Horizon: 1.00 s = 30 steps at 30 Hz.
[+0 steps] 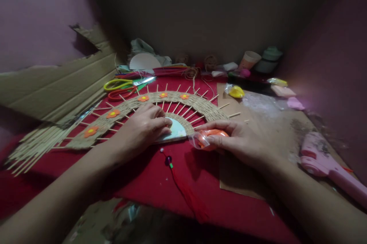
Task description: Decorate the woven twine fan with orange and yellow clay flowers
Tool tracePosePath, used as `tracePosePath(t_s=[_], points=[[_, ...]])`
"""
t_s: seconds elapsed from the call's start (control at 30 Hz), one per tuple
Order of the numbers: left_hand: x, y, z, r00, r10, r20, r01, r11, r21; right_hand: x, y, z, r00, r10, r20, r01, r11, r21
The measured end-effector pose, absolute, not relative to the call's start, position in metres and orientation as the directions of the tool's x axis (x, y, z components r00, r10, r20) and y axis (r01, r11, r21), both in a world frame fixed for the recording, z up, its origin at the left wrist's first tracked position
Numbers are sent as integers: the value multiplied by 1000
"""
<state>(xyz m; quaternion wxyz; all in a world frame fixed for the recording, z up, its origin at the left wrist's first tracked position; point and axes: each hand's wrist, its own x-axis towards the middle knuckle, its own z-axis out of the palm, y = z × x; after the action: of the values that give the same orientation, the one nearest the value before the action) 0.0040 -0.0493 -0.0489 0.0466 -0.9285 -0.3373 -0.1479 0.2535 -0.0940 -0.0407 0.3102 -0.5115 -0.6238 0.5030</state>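
The right hand (243, 141) holds bagged orange clay (218, 133); the left hand (146, 123) curls over the woven fan (197, 102), its grip unclear.

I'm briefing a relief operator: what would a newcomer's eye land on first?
Probably the half-round woven fan on the red cloth, its band bearing five orange flowers. Next, the left hand at the fan's pale blue centre and the right hand holding an orange-filled packet beside it. A pink glue gun lies far right.

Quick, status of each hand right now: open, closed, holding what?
Left hand: fingers bent on the fan's pale centre; any grip cannot be told.
Right hand: closed on the orange packet.
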Motion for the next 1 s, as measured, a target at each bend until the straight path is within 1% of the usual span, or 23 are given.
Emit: tracePosePath(t_s=[0.13, 0.33, 0.53, 0.73, 0.9, 1.0], points=[[2, -49, -52, 725, 606, 326, 642, -766, -5, 254, -94, -43, -282, 952, -117, 321, -21, -947], [0, -47, -55, 737, 589, 331, 624, -781, -1, 255, -94, -45, -306, 948, -85, 314, 16, -949], [0, -49, -52, 717, 599, 356, 643, -766, -7, 256, -94, -44, -293, 950, -103, 319, -5, -948], [0, -47, -53, 697, 596, 399, 640, -767, 27, 255, -94, -47, -295, 949, -112, 298, -20, -954], [1, -45, -52, 698, 603, 387, 645, -763, 25, 256, -94, -47, -305, 945, -113, 302, -17, -953], [3, -48, -46, 670, 601, 436, 655, -755, 32, 256, -94, -46, -294, 950, -105, 304, -11, -953]])
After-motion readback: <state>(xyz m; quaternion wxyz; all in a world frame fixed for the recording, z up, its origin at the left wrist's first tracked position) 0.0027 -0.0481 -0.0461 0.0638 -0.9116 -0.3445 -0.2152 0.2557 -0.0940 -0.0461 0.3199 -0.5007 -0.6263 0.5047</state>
